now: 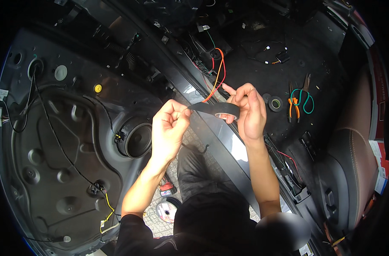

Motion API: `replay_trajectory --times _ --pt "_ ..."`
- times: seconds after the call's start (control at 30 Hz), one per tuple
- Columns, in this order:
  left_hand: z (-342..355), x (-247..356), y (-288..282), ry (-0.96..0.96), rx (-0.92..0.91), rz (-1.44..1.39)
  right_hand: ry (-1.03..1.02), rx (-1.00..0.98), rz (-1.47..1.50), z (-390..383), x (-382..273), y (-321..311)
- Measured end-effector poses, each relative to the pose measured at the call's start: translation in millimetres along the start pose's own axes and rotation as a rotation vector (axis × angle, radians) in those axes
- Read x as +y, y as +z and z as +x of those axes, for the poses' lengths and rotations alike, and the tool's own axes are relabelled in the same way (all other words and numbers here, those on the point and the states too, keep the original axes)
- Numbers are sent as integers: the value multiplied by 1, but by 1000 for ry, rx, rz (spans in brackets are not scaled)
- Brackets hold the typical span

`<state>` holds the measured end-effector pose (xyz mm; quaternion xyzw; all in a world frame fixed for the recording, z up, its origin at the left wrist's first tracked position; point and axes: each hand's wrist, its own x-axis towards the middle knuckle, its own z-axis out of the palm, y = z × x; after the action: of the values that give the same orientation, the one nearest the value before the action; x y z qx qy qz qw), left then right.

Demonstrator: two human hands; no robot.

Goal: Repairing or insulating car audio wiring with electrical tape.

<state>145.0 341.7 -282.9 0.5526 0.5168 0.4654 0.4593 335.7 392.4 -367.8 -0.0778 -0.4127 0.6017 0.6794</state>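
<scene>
Okay, so the fingers of the left hand (169, 128) are pinching the loose end of a matte black strip of tape (205, 109), thumb against forefinger. Fingers of the right hand (250, 115) are curled around the matching black tape roll with a pale core (233, 110), one fingertip showing in the hole. The strip is stretched between the two hands, over a dark metal door sill (220, 149).

A thin orange wire (222, 64) and a thin red wire (224, 70) come down to the strip near the left fingertips; can't tell if they're in the pinch too.

Just right of the right hand, a second dark tape roll with a greenish core (276, 103) lies on the black car floor (254, 70). Past that are orange-handled pliers (294, 110) and green-handled scissors (306, 99), side by side. Further right there's a brown-and-black seat (358, 106). Over on the left is a stripped dark grey door (66, 149) with a round black speaker (139, 138).
</scene>
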Motion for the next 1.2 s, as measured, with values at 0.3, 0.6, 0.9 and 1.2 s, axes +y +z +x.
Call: replay_trajectory --times 0.3,0.6,0.9,1.2 --pt "-12 6 13 16 -59 -25 -618 223 -1084 5 47 42" --pt "-4 20 7 -154 -159 -97 -967 116 -1491 34 18 41" --pt "6 18 -7 -58 -56 64 93 31 252 43 -4 48" --pt "6 20 -2 114 74 238 -215 -34 -559 4 21 14"
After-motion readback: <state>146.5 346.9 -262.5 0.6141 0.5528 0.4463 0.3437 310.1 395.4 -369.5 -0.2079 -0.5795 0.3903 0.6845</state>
